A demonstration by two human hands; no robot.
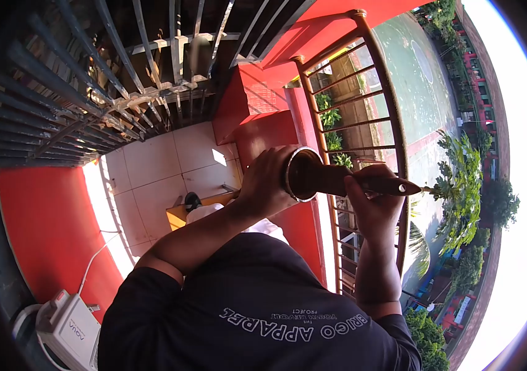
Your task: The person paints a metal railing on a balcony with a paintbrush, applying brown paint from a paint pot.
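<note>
Red wall [53, 216], tiled floor [152, 162], brush [332, 180] in can [302, 162]

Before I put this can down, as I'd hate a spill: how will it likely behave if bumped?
The can has a round mouth, so it would probably roll if laid sideways. The brush sticks well out of it and could help tip it. Its hard-looking rim suggests a stiff body.

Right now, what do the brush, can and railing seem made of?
Brush: handle probably smooth varnished wood, by its brown sheen, though plastic is possible. Can: likely metal, from its thin, glinting rim. Railing: apparently metal, brown and perhaps rusty, judging by its slim bars.
</note>
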